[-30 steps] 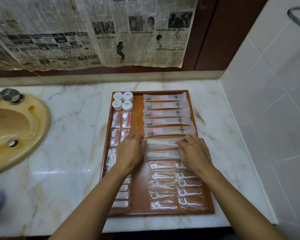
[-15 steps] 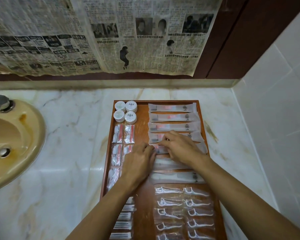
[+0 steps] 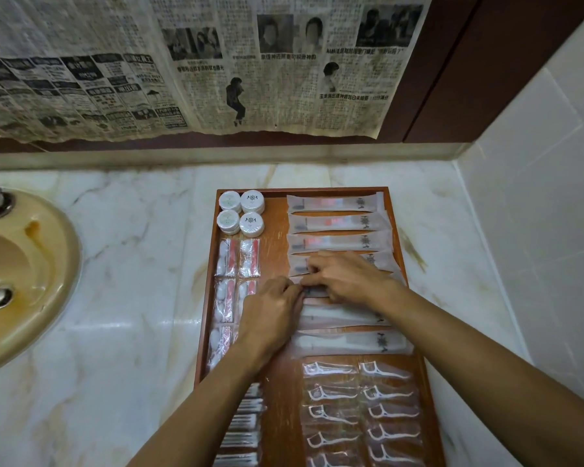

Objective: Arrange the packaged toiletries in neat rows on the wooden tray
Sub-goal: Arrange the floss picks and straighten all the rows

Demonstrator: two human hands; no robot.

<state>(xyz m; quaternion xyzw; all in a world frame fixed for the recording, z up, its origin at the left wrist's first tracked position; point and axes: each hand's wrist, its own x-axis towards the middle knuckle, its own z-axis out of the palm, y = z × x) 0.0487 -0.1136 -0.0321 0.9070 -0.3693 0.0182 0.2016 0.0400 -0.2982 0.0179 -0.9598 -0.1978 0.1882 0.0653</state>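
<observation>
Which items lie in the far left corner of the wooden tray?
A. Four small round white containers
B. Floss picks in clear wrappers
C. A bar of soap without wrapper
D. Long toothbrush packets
A: four round white containers sit in a two-by-two block at the far left corner of the wooden tray.

Fifth sachet (image 3: 317,292) mostly under both hands (image 3: 346,278)

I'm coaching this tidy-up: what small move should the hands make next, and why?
Probably nudge the fifth long sachet, pinched between the left hand and right hand, square with the three straight sachets above. It sits under the fingers, partly hidden, while the other rows on the wooden tray look neat.
</observation>
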